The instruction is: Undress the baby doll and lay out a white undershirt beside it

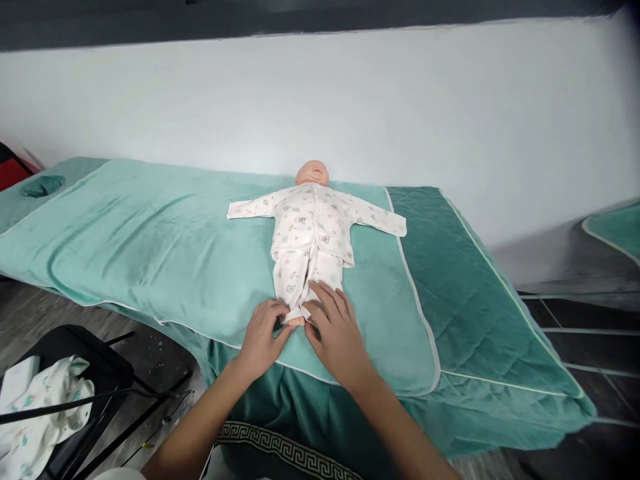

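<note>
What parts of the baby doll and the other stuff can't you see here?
Head view:
- The doll's feet: mostly covered by the left hand and right hand.
- The doll's hands: inside the sleeves.
- The doll's face: too small and foreshortened.
- The patterned cloth at lower left: cut off by the frame edge.

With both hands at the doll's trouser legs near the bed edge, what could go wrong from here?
1. The doll lies with its feet close to the front edge of the towel; a pull on the trouser legs might slide it toward the edge.
2. The left hand grips the cuff of the trousers while the right hand rests flat on the other leg; an uneven tug could twist the trousers or lift the shirt.
</note>
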The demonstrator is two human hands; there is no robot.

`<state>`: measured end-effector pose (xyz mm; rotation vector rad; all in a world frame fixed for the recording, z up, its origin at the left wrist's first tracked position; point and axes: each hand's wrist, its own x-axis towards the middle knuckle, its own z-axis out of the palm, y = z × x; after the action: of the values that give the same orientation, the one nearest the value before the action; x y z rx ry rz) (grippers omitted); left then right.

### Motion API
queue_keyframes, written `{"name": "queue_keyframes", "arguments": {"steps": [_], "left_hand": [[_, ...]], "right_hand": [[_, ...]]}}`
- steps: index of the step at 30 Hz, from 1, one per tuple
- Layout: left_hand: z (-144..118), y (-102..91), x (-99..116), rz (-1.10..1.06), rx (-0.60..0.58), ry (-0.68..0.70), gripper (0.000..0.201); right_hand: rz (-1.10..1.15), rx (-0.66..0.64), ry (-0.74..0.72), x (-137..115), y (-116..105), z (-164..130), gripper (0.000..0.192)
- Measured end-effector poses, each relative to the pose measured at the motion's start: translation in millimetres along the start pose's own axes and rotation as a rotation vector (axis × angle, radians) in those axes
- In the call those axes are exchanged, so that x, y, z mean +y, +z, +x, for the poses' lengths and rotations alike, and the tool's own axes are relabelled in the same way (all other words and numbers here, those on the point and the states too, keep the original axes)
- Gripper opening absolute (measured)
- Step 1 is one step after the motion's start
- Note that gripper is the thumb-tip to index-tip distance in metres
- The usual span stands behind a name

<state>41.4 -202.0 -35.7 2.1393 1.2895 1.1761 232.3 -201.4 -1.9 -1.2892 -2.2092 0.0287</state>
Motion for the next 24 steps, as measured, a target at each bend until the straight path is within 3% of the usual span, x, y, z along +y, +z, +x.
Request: {"name": "queue_keyframes", "arguments": {"steps": [9,14,19,24], "left_hand": [[2.0,5.9,12.0,0.136,0.076,0.001,0.02],[-0.3,-0.4,10.9,0.163,0.109,0.028,0.024],[-6.6,0.0,3.3,0.17,0.124,0.038,0.026],[-14.9,0.4,-3.2,0.17,0.102,0.05,0.033]], "right_hand": [[-0.042,-0.007,-0.03,-6.1,-3.5,11.6,0.018],[0.077,0.006,-0.081,-14.9,-14.3,9.5,0.01],[0.109,-0.011,-0.084,-17.4,-18.5,3.6,0.013],[0.058,0.06,0.015,1.2,-15.9,-13.9,0.028]]}}
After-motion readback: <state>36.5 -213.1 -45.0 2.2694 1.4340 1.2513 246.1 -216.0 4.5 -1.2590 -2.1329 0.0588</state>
